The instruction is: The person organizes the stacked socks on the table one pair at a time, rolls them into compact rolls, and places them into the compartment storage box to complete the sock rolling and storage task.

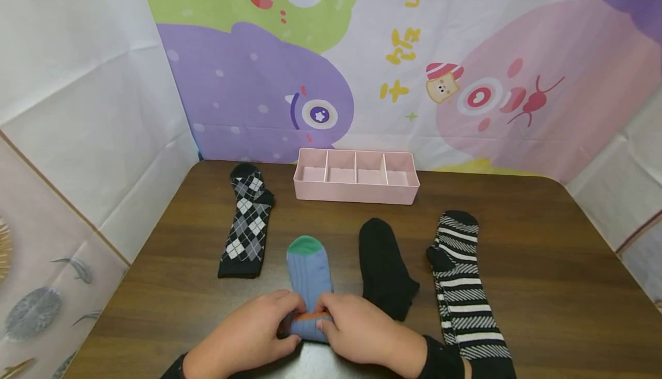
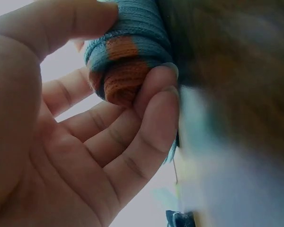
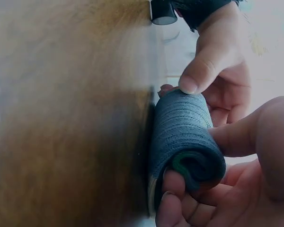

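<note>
The head view is evenly and softly lit, with faint shadows beside the hands (image 1: 305, 333) and a dull sheen on the bench (image 1: 543, 264) beyond them; its edges bow outward. Both wrist views are close and soft: the bench by the fingers smears into brown blur, and the background washes out to white.

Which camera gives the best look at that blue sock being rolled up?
The head view: the blue ribbed sock with a green toe lies whole on the table, both hands gripping its rolled end. The left wrist view shows only its orange-banded roll, the right wrist view the roll's spiral end.
</note>
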`<state>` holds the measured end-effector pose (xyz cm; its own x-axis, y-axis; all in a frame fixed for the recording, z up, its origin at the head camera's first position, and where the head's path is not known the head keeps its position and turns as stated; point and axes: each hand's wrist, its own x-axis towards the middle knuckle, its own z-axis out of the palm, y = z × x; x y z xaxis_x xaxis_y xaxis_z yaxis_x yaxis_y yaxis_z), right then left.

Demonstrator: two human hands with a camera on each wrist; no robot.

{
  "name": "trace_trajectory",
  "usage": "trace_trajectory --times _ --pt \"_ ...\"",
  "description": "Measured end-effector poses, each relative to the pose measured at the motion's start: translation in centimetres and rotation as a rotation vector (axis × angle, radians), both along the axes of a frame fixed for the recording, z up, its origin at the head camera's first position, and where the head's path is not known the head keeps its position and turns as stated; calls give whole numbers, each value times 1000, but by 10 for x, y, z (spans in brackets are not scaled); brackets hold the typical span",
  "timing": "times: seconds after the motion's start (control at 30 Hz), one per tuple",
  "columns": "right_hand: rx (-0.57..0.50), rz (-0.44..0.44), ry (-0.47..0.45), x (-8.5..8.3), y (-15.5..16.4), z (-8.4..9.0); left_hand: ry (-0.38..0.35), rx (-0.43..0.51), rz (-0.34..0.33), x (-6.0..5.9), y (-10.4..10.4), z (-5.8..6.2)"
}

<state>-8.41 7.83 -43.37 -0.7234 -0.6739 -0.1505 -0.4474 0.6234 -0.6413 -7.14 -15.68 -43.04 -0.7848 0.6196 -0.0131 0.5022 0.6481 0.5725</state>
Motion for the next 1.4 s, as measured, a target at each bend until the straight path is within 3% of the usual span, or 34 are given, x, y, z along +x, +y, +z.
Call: trace_trajectory --times 0.1,0.17,0.4,0.57,0.77,0.97,1.2,1.4 --pt "-30 -16 -38 0 1 0 -12 -2 -12 0 0 0" --pt "-31 -9 -16 -1 1 1 -27 0 -20 -1 1 0" --pt "-1 26 225 -2 3 5 -54 -42 -25 -2 1 0" --pt "21 114 373 0 2 5 -108 -97 -5 -3 2 1" --pt "116 184 469 2 2 5 -150 -133 18 -3 3 1" --pt "141 179 500 3 -1 3 -142 -126 32 -1 3 -1" --pt "135 170 448 3 -1 4 -183 -70 51 -1 2 -2" --pt "135 151 366 1 -1 3 -24 -53 49 0 2 -1"
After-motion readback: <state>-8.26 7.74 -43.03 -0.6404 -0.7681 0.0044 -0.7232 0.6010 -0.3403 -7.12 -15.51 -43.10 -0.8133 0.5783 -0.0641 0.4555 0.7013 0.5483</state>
